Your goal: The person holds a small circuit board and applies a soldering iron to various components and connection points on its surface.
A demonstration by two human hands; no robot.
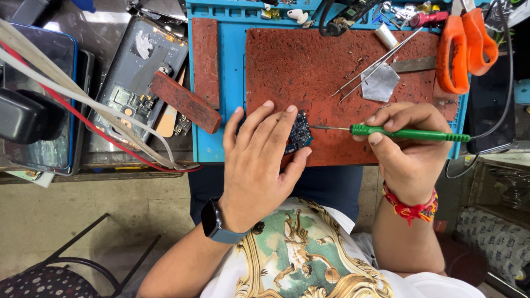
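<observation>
Fingers (276, 124) pinning circuit board (300, 132) near mat edge (331, 164)

Circuit board (300, 132) lies on mat (309, 66), scissors (464, 47) right.

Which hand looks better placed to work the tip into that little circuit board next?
Right, most likely. The right hand already grips the green-handled screwdriver, its tip at the small circuit board's edge. The left hand is busy pressing the board onto the red mat.
</observation>
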